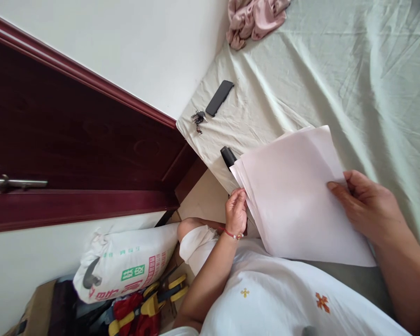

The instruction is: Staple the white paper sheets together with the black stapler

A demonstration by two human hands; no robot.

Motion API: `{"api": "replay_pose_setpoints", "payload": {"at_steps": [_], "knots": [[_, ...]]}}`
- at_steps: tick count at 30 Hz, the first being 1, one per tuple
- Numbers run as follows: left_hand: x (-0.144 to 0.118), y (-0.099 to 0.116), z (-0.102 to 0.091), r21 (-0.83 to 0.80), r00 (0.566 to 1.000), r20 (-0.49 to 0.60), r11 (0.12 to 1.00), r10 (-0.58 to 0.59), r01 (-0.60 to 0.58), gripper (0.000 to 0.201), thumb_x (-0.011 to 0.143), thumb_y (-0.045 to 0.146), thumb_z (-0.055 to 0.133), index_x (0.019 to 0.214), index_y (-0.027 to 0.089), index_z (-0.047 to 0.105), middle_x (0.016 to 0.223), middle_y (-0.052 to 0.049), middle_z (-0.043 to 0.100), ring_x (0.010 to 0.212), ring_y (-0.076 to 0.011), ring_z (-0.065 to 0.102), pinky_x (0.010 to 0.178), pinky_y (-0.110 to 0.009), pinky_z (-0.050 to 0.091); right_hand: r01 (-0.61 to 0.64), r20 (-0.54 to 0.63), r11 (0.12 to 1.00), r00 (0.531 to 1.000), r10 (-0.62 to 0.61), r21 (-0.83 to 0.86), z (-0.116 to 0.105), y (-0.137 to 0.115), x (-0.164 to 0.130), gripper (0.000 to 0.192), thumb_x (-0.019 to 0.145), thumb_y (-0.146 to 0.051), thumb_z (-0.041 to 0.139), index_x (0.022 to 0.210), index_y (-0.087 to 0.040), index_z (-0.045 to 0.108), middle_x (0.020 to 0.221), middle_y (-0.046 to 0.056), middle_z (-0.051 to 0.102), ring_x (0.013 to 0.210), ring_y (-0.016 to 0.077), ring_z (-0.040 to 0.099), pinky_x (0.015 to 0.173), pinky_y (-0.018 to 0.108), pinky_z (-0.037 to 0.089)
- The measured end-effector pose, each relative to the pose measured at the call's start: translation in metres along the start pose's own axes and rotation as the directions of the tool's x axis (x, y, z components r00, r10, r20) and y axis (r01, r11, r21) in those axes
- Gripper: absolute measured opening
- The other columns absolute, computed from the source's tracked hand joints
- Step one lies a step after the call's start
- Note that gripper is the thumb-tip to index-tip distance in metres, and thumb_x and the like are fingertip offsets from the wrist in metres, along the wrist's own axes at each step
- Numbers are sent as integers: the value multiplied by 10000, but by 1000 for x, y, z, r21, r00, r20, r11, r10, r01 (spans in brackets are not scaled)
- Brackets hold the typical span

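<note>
Several loose white sheets of paper (294, 196) lie in a stack across my lap and the edge of the bed. My right hand (367, 200) grips their right edge, thumb on top and fingers underneath. At the left edge, the closed fingers of my left hand (236, 211) pinch the sheets' border, where the layers fan slightly apart. A red string bracelet circles that wrist. Just beyond the paper's upper left corner, a black object (227, 157) is partly covered by the sheets; I cannot make out its kind.
On the pale green bedsheet (336, 79) lie a black phone (220, 98), a bunch of keys (199, 119) and crumpled pink cloth (257, 21). A dark red door (73, 116) stands left. Below it are a white printed sack (126, 263) and a yellow-and-red item (150, 308).
</note>
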State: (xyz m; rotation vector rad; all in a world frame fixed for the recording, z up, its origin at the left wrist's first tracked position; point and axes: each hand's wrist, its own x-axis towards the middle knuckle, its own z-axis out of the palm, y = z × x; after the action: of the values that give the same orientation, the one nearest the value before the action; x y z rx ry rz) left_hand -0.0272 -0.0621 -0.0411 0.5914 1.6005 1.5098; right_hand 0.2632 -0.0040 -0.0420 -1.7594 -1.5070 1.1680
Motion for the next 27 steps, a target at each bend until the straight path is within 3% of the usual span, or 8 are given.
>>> {"api": "replay_pose_setpoints", "payload": {"at_steps": [5, 11, 15, 22, 27], "knots": [[1, -1, 0, 36, 1000, -2, 999, 24, -24, 347, 575, 424, 973, 700, 186, 753, 839, 10, 594, 816, -114, 555, 821, -251, 459, -59, 51, 998, 997, 59, 3, -2, -8, -1, 417, 848, -668, 557, 935, -272, 650, 661, -42, 595, 525, 130, 486, 498, 271, 366], [1, -3, -1, 41, 1000, 2, 999, -1, 1, 416, 581, 414, 972, 662, 163, 649, 773, 25, 585, 721, -93, 520, 755, -245, 440, -89, -17, 994, 996, 89, -64, -3, -18, -1, 435, 771, -669, 577, 882, -259, 672, 617, -27, 623, 519, 153, 503, 520, 298, 371], [1, -3, 0, 50, 999, -38, 999, -7, 9, 493, 556, 463, 975, 703, 174, 604, 675, 57, 529, 650, -74, 472, 688, -218, 412, -119, -15, 991, 993, 118, -58, -2, -15, 0, 433, 785, -661, 582, 921, -261, 673, 669, -21, 662, 554, 159, 530, 565, 309, 393], [0, -7, 3, 147, 985, -53, 977, 163, -154, 501, 651, 426, 938, 892, 216, 551, 846, 32, 552, 727, -89, 546, 717, -219, 461, -53, -24, 995, 998, 51, -90, -3, -16, 1, 392, 797, -634, 564, 859, -259, 659, 594, -15, 624, 523, 177, 529, 552, 310, 384], [1, -9, -1, 135, 986, -33, 979, 161, -155, 418, 697, 411, 912, 896, 212, 604, 851, 21, 582, 752, -100, 562, 740, -226, 464, -77, 3, 987, 997, 79, -139, -4, -16, 1, 417, 815, -651, 518, 873, -259, 648, 619, -13, 616, 543, 172, 527, 555, 308, 374]]}}
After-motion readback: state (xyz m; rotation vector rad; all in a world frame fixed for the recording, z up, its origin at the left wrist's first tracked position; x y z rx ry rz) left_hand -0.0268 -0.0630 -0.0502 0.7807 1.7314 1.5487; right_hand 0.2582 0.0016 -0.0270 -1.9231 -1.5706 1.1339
